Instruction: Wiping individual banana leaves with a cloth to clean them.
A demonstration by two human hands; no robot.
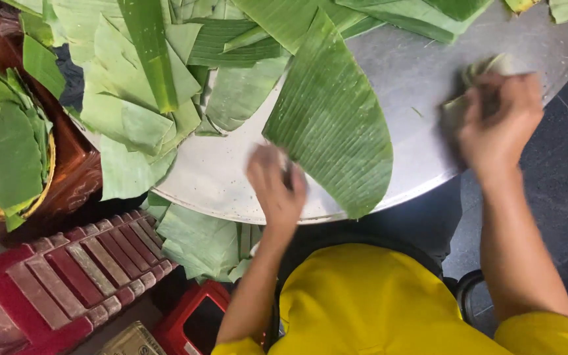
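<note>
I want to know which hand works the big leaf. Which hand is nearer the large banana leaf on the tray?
Left. The left hand touches the large banana leaf at its lower edge; the right hand is apart, holding a cloth.

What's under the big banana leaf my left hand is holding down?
Under the big banana leaf only the round metal tray shows, with the left hand pressing the leaf's near edge. Its far end runs beneath the other leaves. Anything directly below it is covered.
</note>
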